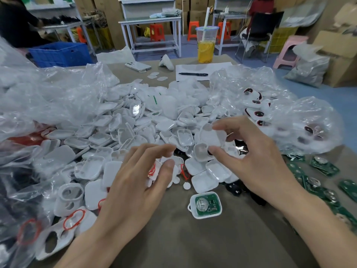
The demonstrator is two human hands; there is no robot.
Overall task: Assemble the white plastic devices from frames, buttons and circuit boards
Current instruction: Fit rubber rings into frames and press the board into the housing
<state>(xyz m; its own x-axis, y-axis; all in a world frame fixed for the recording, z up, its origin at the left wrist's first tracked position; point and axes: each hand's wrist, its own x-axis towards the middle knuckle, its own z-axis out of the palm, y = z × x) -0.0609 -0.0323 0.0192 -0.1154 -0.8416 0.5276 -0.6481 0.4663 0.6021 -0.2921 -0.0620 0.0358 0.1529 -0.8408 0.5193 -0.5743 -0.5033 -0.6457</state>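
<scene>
Our right hand (251,157) pinches a white cover (212,135) btwn thumb & forefinger, over the pile of white shells (119,132). Our left hand (135,186) curls over that pile; grip unclear. A frame (204,216) w/ a green circuit board (212,204) inside lies on the counter (193,240).

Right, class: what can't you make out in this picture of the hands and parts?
Head view:
- left hand: own fingers hide whether it holds anything.
- cover in right hand: motion blur hides details.
- left bag: crumpled plastic hides contents.
- boards: cut off by right edge.
</scene>
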